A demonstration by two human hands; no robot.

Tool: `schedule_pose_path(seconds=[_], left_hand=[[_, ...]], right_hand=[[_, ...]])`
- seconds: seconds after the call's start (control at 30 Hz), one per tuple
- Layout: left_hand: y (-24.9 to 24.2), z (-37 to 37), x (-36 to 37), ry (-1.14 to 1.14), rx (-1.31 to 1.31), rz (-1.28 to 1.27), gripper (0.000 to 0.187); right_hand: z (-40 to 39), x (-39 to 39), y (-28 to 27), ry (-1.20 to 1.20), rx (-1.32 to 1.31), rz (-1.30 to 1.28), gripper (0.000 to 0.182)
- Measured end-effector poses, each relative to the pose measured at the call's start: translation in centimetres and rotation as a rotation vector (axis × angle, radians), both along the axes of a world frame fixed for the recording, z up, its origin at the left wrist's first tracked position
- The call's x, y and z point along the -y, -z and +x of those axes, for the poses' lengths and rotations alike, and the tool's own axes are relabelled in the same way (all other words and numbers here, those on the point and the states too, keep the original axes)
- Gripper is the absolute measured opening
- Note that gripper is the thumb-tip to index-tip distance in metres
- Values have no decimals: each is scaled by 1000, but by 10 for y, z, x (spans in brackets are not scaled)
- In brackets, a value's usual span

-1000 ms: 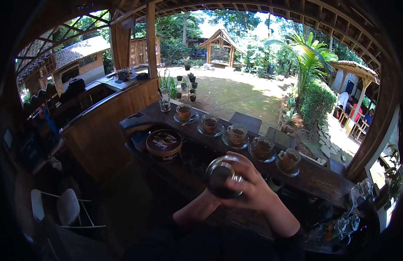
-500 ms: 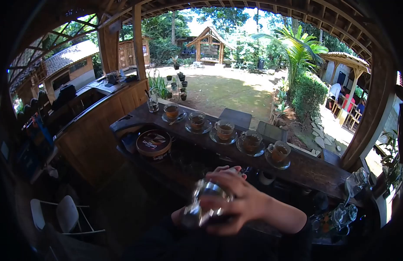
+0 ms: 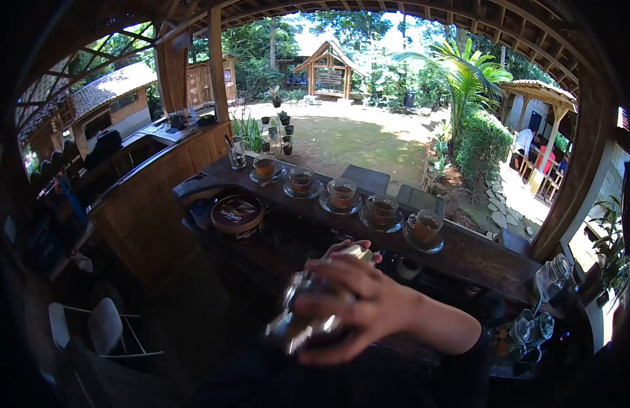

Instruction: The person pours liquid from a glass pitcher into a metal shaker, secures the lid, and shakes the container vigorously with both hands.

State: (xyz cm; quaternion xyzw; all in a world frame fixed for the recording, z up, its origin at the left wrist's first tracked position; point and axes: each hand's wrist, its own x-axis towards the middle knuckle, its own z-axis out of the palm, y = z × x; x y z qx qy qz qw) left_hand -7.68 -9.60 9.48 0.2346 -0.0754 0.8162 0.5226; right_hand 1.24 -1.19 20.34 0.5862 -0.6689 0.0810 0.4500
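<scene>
My right hand point(image 3: 359, 306) is wrapped over a shiny, clear and silvery vessel point(image 3: 305, 306), blurred by motion. Behind it, fingertips and part of the palm of my left hand point(image 3: 349, 246) show around a pale object point(image 3: 358, 253) that I cannot make out; the rest of that hand is hidden. Beyond both hands, several glass cups of brown drink on saucers stand in a row along the dark wooden counter point(image 3: 492, 272). Nearest to my hands are one cup point(image 3: 382, 209) and the rightmost cup point(image 3: 424, 225).
A round brown tub point(image 3: 237, 216) sits on the lower shelf at left. A glass with utensils point(image 3: 237, 155) stands at the counter's far end. Glass jars point(image 3: 552, 277) and a glass pitcher point(image 3: 531, 329) are at right. A folding chair point(image 3: 105, 326) is lower left. People sit far off outside.
The vessel and my right hand have shifted slightly left. More of the pale object shows between my hands. The cups appear a little further left and higher in view.
</scene>
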Motion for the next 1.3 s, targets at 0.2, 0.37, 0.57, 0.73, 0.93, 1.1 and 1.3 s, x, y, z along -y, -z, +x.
schedule_pose_path(seconds=[0.2, 0.37, 0.57, 0.73, 0.93, 1.1, 1.3], left_hand=[[-10, 23, 12, -162, 5, -299, 44], [60, 9, -31, -190, 212, 37, 35], [-15, 15, 10, -253, -354, 71, 38], [20, -8, 14, -219, 66, -294, 39], [-9, -13, 42, -230, -77, -292, 39], [-11, -28, 44, -229, -413, 33, 38], [20, 5, 55, -499, 142, -334, 37]], right_hand=[[5, -8, 4, -71, -94, 48, 57], [-27, -42, 29, 31, 595, -256, 66], [50, 6, 3, -115, 72, 112, 56], [-23, -13, 24, 4, 290, -100, 69], [-11, 15, 14, -193, 52, -159, 65], [4, 48, 13, -186, -118, -42, 44], [-75, 18, 29, -86, 519, -178, 68]])
